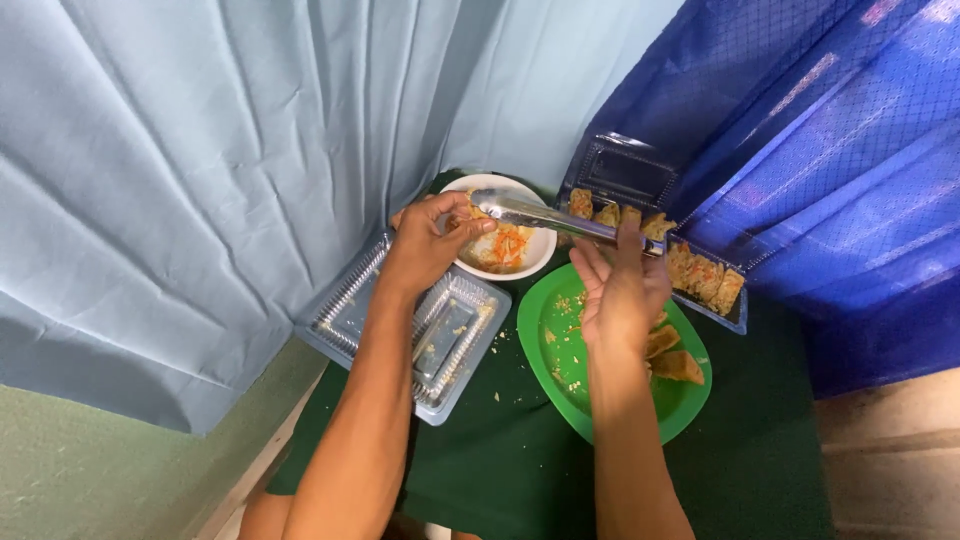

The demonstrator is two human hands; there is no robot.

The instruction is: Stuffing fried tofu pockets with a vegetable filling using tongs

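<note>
- Dark green tablecloth (500, 470), pale blue curtain (200, 180) left, blue netting (820, 150) right.
- Left hand (425, 245) pinches food over white bowl (535, 262).
- Right hand (620, 290) grips metal tongs (560, 220) above green plate (550, 360).

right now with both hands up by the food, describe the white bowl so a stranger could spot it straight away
On the dark green tablecloth, look to the far edge where the pale blue curtain hangs. There, between the empty clear plastic tray and the clear plastic box of fried pieces, sits the round white bowl. It alone holds shredded orange salad, and the left hand grips its rim.
</note>
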